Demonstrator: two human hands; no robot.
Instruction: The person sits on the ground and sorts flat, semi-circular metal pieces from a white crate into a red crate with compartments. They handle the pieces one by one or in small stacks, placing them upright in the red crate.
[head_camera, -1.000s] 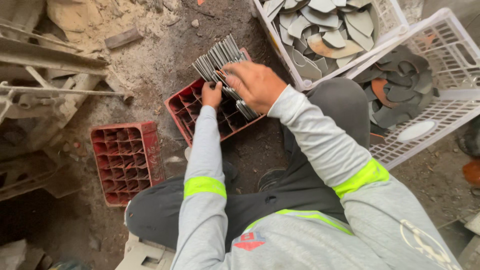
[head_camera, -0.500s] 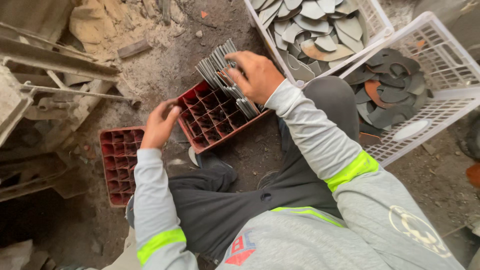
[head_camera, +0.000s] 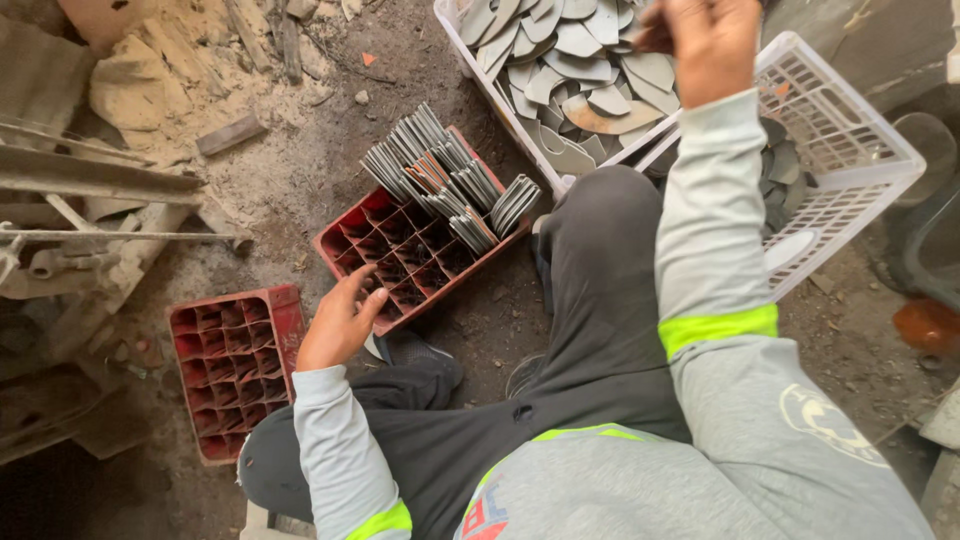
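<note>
Two hands, head view only. Right hand (head_camera: 708, 45) raised far right above white crate (head_camera: 860, 130) of grey curved metal blades (head_camera: 575, 70), fingers pinched near something small (cannot tell what, blurred). Left hand (head_camera: 340, 320) down near left, fingers loosely spread, holding nothing, tips just touching near edge of red divided crate (head_camera: 400, 270). Stacked blades (head_camera: 440, 180) upright in far cells, long axis slanting far-left to near-right. Second red crate (head_camera: 235, 365) left of left hand, nearer left.
</note>
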